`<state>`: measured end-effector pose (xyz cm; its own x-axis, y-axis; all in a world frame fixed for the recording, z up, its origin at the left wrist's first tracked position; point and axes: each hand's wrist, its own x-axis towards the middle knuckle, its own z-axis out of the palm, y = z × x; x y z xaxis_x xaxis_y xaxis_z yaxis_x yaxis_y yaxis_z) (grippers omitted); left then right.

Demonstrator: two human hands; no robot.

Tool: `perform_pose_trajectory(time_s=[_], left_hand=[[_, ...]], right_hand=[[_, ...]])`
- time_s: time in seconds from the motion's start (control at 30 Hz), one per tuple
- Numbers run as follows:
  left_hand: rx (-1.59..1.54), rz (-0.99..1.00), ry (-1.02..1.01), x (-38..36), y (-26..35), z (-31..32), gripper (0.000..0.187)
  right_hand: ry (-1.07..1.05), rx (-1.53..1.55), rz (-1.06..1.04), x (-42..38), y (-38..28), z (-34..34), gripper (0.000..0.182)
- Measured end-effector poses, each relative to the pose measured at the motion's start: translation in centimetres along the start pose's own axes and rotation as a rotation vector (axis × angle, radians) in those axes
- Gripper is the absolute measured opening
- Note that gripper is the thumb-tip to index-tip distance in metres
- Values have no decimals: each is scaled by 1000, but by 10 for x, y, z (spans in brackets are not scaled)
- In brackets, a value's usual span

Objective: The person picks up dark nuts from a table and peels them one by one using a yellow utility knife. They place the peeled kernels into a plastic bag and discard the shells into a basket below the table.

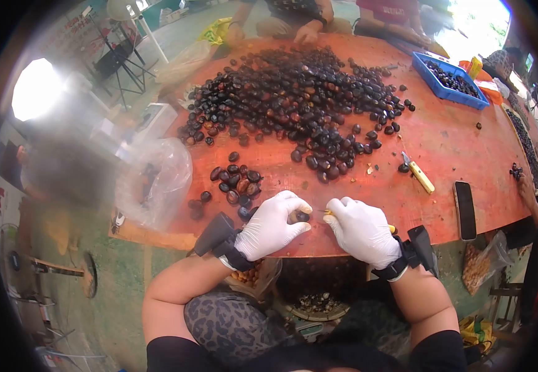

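Note:
My left hand, in a white glove, pinches a dark nut between thumb and fingers near the table's front edge. Just to the right, my right hand, also gloved, is closed around a yellow-handled knife; the handle's end shows beside the palm and the thin blade points toward the nut. A small group of dark nuts lies beyond my left hand. Farther back, a large heap of dark nuts covers much of the red table.
Another yellow-handled knife and a black phone lie on the right. A blue tray of nuts stands at the back right. A clear plastic bag is at the left. Co-workers' hands are across the table.

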<state>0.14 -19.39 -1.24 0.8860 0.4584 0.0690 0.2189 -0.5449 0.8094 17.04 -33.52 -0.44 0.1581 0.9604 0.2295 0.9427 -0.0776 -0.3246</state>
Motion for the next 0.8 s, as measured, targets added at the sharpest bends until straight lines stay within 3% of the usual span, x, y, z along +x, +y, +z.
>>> perform_pose_trajectory(time_s=[0.3, 0.8], left_hand=[[38, -42, -9, 2, -10, 3, 25], [49, -44, 7, 2, -12, 5, 27]], right_hand=[[1, -96, -135, 5, -14, 14, 16], [-13, -159, -38, 1, -7, 15, 14]])
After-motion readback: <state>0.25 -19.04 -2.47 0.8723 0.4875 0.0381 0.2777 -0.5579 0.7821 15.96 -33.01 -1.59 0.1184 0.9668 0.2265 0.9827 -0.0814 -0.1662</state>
